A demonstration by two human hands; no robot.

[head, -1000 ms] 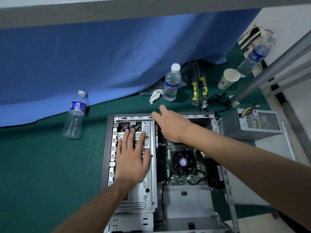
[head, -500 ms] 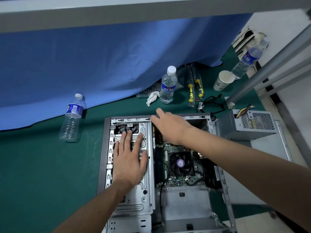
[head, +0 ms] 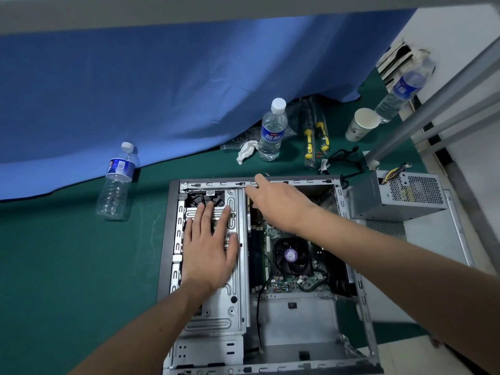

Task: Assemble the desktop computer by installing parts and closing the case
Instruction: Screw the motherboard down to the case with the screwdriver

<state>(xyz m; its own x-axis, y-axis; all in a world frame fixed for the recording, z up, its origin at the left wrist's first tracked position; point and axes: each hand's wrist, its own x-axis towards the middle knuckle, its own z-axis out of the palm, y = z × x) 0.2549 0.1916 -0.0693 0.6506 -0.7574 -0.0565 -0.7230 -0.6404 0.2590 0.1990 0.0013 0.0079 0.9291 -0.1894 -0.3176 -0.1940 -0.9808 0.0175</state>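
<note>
Left hand (head: 209, 249) flat on drive cage (head: 235, 299), fingers straight and slightly apart, right hand (head: 280, 205) at computer case (head: 359, 288) top rim, finger state unclear, blue-label water bottle (head: 271, 131), writing unreadable

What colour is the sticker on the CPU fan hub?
Purple, on the CPU fan, clearest in the head view.

Green worktop (head: 67, 266), blue cloth (head: 162, 90) behind, three water bottles (head: 271, 131), paper cup (head: 361, 125), crumpled tissue (head: 246, 151), yellow-handled screwdrivers (head: 315, 139)
</note>
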